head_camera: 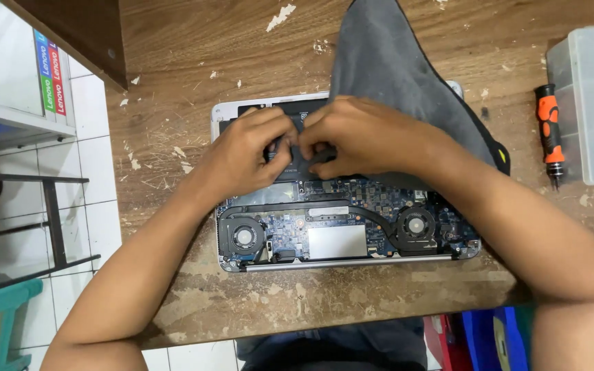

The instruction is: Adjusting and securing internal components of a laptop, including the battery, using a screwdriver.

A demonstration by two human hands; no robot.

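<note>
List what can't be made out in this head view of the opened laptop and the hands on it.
- Part pinched between left hand and right hand: covered by the fingers.
- Upper right of the opened laptop: under the grey cloth.
- Screwdriver tip: too small to tell its type.
- Clear plastic box: cut off by the right edge; contents blurred by its cloudy walls.

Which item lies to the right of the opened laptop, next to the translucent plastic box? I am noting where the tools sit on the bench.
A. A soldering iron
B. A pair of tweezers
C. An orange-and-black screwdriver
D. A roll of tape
C: an orange-and-black screwdriver lies on the wooden table just left of the translucent plastic box, to the right of the opened laptop; no tweezers, tape or soldering iron show.
</note>
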